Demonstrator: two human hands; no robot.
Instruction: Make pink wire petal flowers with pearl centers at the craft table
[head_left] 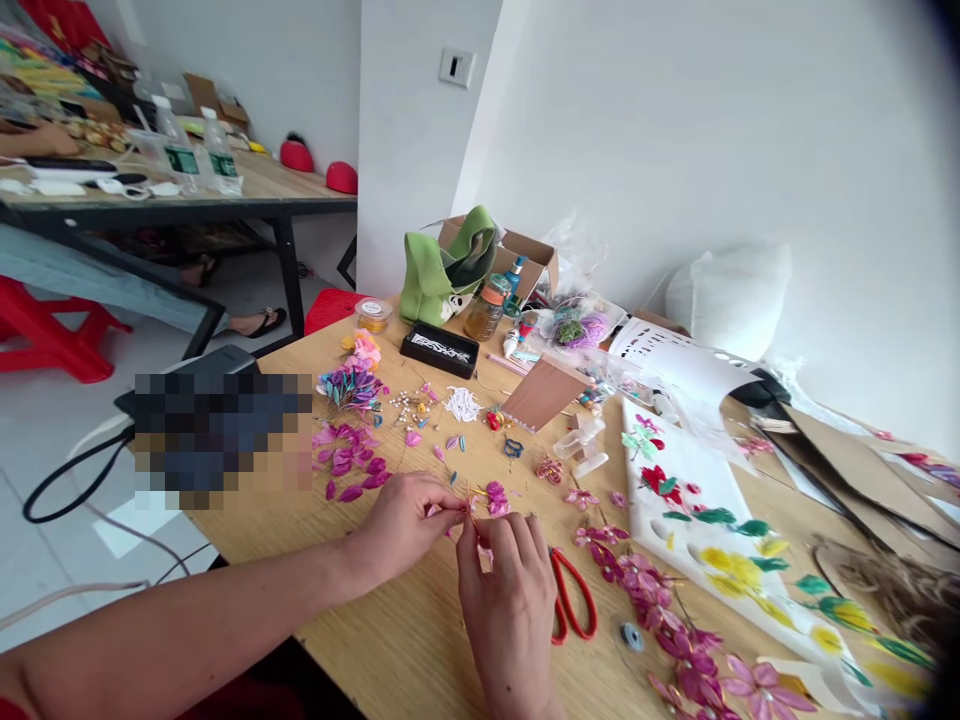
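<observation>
My left hand [412, 520] reaches in from the left, its thumb and fingertips pinched together on a thin wire stem [469, 507]. Opposite it, my right hand [506, 580] grips the same stem with closed fingers. Just beyond the fingertips is a small pink flower [496, 497]; whether it joins the stem is unclear. Red-handled scissors [576, 598] lie beside my right hand, blades hidden beneath it. To the right sprawls a branch of magenta flowers [649, 590]. Loose magenta petals [345, 450] are scattered beyond my left hand.
Across the wooden table stand a black tray [439, 350], a jar of amber liquid [486, 312] and a green bag [442, 275]. A white sheet [637, 500] with coloured flowers lies right, near a thread bobbin [631, 636]. Another person's hand [45, 138] rests at the far-left table.
</observation>
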